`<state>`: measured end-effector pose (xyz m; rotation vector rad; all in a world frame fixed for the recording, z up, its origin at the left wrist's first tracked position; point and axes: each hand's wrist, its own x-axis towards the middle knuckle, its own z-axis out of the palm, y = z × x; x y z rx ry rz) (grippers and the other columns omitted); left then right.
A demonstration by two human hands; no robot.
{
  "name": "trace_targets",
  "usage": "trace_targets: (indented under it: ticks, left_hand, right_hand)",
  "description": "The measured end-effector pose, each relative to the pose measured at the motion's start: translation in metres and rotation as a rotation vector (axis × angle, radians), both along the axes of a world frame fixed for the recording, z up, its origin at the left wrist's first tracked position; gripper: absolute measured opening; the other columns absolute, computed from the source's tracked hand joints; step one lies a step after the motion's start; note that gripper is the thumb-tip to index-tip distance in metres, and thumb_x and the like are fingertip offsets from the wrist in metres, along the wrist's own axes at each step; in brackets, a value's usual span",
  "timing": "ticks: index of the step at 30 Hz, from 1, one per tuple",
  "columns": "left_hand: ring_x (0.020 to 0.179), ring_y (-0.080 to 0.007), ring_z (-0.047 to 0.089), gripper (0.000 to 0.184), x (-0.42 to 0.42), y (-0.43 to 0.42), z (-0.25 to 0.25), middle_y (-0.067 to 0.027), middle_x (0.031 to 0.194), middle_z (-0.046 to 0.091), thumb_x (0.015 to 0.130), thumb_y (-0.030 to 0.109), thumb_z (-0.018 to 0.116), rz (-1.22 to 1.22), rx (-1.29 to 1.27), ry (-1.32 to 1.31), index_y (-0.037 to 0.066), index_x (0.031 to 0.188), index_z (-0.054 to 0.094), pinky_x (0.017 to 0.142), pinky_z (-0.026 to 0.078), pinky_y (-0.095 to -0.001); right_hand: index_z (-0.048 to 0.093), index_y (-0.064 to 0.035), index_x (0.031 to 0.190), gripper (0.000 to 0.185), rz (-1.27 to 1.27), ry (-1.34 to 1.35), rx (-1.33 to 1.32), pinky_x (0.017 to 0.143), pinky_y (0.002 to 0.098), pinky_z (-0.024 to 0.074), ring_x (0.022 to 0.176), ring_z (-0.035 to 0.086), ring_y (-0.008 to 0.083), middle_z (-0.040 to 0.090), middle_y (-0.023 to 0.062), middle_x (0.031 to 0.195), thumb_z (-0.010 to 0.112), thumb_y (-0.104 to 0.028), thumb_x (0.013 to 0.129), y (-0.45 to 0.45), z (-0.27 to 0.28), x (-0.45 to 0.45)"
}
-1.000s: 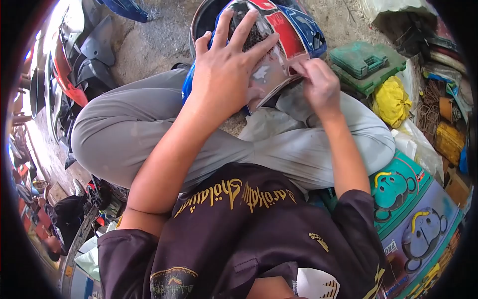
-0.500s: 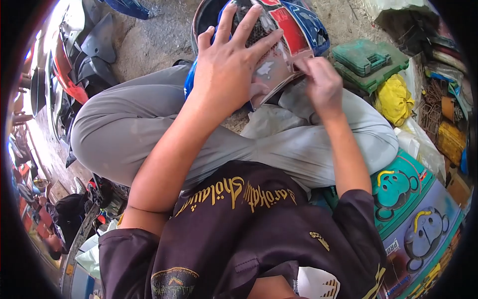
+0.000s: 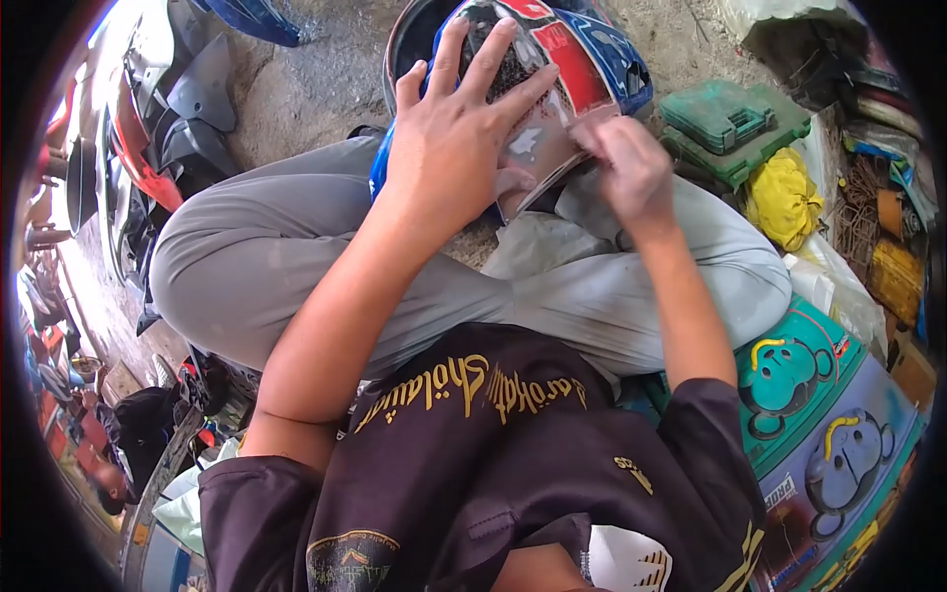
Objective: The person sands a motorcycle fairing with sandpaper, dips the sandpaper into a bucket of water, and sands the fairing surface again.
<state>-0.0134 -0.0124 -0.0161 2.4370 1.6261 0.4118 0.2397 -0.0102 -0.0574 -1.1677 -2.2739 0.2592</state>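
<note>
A rounded, painted shell that looks like a helmet [image 3: 574, 67] sits at my crossed legs, blue with red panels and a dull, scuffed patch. My left hand [image 3: 449, 133] lies on it with fingers spread, pressing against its surface. At the shell's lower right edge, my right hand [image 3: 634, 168] has its fingers bunched together and touches the scuffed area. Whatever those fingers pinch, if anything, is hidden and blurred. Behind the shell's left side shows a dark round rim [image 3: 396, 54].
Green plastic cases [image 3: 725, 123] and a yellow cloth bundle [image 3: 784, 200] lie to the right. A teal printed box [image 3: 799, 345] is beside my knee. Dark and red plastic panels [image 3: 148, 163] crowd the left. A pale plastic sheet [image 3: 543, 245] lies below the shell.
My right hand has shifted slightly left and up along the scuffed surface. My left hand keeps its spread hold on the shell.
</note>
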Motion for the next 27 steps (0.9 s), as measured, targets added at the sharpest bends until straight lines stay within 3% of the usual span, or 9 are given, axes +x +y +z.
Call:
trace_targets:
  ticks: [3,6,9,13,17,21,25,27]
  left_hand:
    - [0.164,-0.0422,0.027,0.11,0.0,0.0,0.002,-0.0067,0.179,0.034,0.06,0.036,0.101,0.001,-0.024,-0.006,0.042,0.161,0.057,0.12,0.036,-0.0605]
    - [0.164,-0.0423,0.027,0.11,0.0,-0.002,0.002,-0.0065,0.18,0.033,0.06,0.035,0.1,0.001,-0.018,-0.025,0.041,0.161,0.057,0.12,0.036,-0.0607]
    - [0.163,-0.0415,0.028,0.106,0.0,0.002,0.003,-0.0073,0.177,0.036,0.063,0.037,0.1,-0.009,0.001,-0.049,0.04,0.16,0.057,0.119,0.039,-0.062]
    - [0.163,-0.0428,0.028,0.109,-0.002,0.0,0.004,-0.0067,0.179,0.034,0.061,0.036,0.101,-0.009,-0.013,-0.041,0.041,0.161,0.058,0.12,0.037,-0.0607]
    - [0.163,-0.0423,0.029,0.107,0.002,0.0,0.003,-0.0076,0.178,0.035,0.062,0.036,0.1,0.01,-0.011,-0.006,0.041,0.16,0.058,0.121,0.036,-0.0602]
    - [0.163,-0.0417,0.029,0.108,0.001,-0.001,0.003,-0.0074,0.179,0.034,0.061,0.035,0.1,0.002,-0.006,-0.007,0.041,0.16,0.058,0.119,0.038,-0.06]
    - [0.163,-0.0424,0.028,0.11,0.001,0.0,0.001,-0.0065,0.178,0.036,0.059,0.035,0.101,0.001,0.007,-0.044,0.041,0.16,0.058,0.12,0.037,-0.0595]
    - [0.163,-0.0434,0.028,0.11,0.001,0.0,0.002,-0.007,0.178,0.036,0.059,0.036,0.101,0.0,0.011,-0.038,0.041,0.161,0.058,0.119,0.037,-0.0616]
  right_hand:
    - [0.07,0.0,0.103,0.022,0.098,0.05,0.026,0.083,0.0476,0.0603,0.093,0.072,0.0376,0.071,0.0161,0.098,0.067,0.006,0.083,-0.011,0.012,-0.022]
    - [0.074,0.0037,0.115,0.044,-0.066,0.09,-0.073,0.089,0.0485,0.0609,0.101,0.073,0.0407,0.07,0.019,0.103,0.068,0.01,0.072,-0.002,-0.008,0.01]
    - [0.074,0.0026,0.114,0.039,0.092,0.077,0.021,0.084,0.0474,0.0618,0.094,0.074,0.0396,0.072,0.0182,0.101,0.07,0.012,0.077,-0.011,0.007,-0.017]
    - [0.073,0.0036,0.113,0.037,-0.072,0.07,-0.152,0.085,0.0482,0.0615,0.096,0.074,0.0396,0.072,0.0188,0.102,0.071,0.01,0.076,-0.002,-0.008,0.014]
    - [0.073,0.0024,0.109,0.029,0.151,0.035,0.049,0.079,0.0477,0.0619,0.091,0.075,0.0392,0.073,0.0182,0.099,0.072,0.011,0.081,-0.013,0.01,-0.022]
    - [0.071,0.0037,0.11,0.031,-0.046,0.072,-0.103,0.085,0.049,0.0609,0.097,0.074,0.0398,0.072,0.0194,0.103,0.068,0.009,0.079,-0.003,-0.014,0.016]
    - [0.07,0.0017,0.104,0.025,0.092,0.082,0.014,0.079,0.0483,0.0606,0.092,0.074,0.0407,0.071,0.0194,0.098,0.066,0.011,0.081,-0.011,0.007,-0.011]
    - [0.072,0.0021,0.109,0.033,-0.043,0.055,-0.061,0.083,0.0486,0.0602,0.096,0.073,0.0406,0.07,0.0196,0.1,0.067,0.01,0.078,-0.004,-0.006,0.008]
